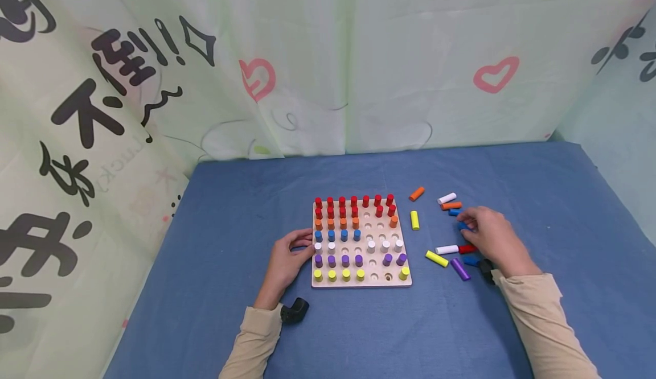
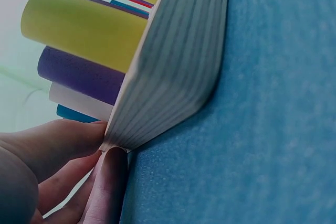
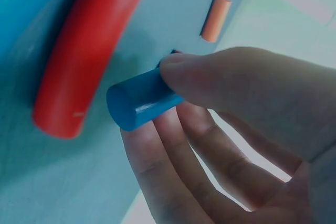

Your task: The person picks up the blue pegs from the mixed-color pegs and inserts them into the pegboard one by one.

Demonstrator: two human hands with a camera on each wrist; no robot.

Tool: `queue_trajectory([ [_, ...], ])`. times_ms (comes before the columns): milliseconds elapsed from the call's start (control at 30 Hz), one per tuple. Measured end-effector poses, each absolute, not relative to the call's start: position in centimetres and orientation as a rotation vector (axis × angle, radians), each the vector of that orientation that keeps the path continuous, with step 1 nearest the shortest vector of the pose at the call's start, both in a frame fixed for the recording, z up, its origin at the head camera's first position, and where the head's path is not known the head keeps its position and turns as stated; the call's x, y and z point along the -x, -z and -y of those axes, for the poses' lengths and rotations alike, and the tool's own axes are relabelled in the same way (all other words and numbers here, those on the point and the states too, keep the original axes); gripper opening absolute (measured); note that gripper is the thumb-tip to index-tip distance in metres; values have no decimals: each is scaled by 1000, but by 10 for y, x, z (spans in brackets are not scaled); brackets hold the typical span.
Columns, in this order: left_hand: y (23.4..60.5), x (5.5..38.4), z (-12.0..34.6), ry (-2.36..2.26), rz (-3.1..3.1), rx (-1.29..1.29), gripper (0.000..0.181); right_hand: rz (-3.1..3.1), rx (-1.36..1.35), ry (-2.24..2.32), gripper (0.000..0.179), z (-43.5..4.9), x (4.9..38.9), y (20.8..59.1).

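A square wooden pegboard lies on the blue cloth, with rows of red, orange, blue, white, purple and yellow pegs standing in it. Several holes toward its right side hold no peg. My left hand holds the board's left edge, thumb against the top and a finger lower at the side. To the right of the board, my right hand pinches a blue peg between thumb and fingertips, over the loose pegs. A red peg lies close beside it in the right wrist view.
Loose pegs lie right of the board: an orange peg, yellow pegs, white pegs and a purple peg among them. A printed curtain hangs behind the table. Black wrist devices sit at both cuffs.
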State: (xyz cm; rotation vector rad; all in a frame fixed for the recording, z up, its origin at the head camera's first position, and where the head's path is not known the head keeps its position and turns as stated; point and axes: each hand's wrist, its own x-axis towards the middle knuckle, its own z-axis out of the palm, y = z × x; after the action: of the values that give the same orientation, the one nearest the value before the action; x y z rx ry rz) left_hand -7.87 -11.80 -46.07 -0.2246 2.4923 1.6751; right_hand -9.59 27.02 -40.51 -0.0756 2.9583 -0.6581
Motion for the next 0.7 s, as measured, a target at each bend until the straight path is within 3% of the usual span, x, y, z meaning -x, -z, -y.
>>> queue_trajectory([
  [700, 459, 78, 118, -1678, -2484, 222, 39, -2978, 197, 733, 21, -241, 97, 392],
])
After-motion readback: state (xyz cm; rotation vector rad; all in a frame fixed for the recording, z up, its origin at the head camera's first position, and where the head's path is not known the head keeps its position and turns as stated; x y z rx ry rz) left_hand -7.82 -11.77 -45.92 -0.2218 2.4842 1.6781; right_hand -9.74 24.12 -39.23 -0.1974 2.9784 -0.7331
